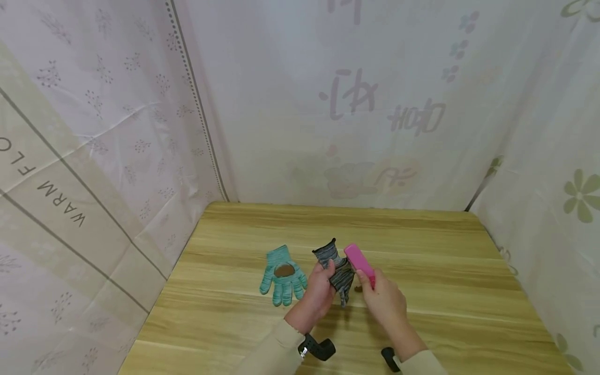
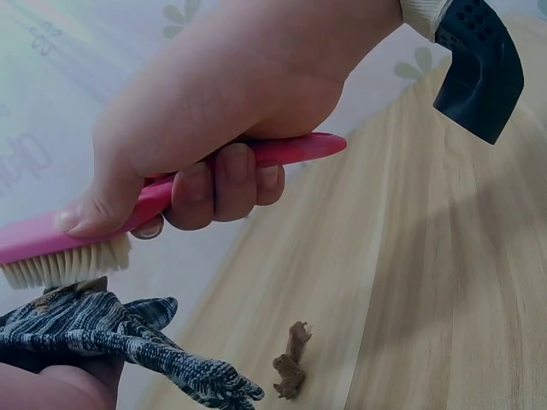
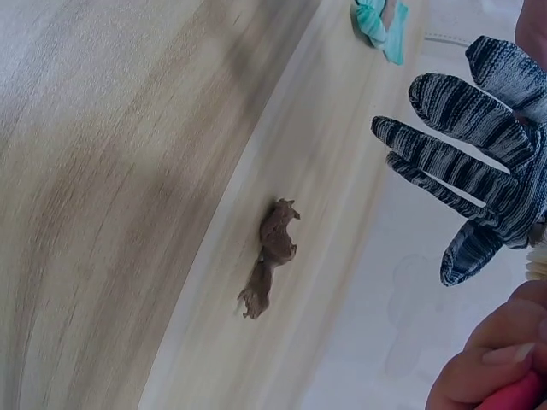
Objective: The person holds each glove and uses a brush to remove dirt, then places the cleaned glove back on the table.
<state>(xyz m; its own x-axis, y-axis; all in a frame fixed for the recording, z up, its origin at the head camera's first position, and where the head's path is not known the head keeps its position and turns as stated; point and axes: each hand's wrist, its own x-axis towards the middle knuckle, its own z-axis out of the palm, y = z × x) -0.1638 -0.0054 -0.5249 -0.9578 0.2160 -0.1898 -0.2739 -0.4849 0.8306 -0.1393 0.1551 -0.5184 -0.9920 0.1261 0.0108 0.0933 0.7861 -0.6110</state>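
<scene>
My left hand [image 1: 320, 292] holds a black-and-grey knit glove [image 1: 341, 271] above the table, thumb over its near side. In the right wrist view the glove [image 3: 470, 145] hangs with its fingers spread. A pink brush [image 1: 358, 260] is gripped by its handle in my right hand [image 1: 385, 300]. Seen from the left wrist, the pale bristles [image 2: 64, 263] touch the top of the glove [image 2: 102, 329], by a brownish patch. My right fingers [image 2: 226, 184] curl round the handle.
A teal glove [image 1: 283, 284] with a brown patch on it lies flat on the wooden table [image 1: 225, 323], left of my hands. A crumpled brown lump [image 3: 272, 256] lies on the table below the held glove. Printed curtains [image 1: 281, 104] surround the table's back and sides.
</scene>
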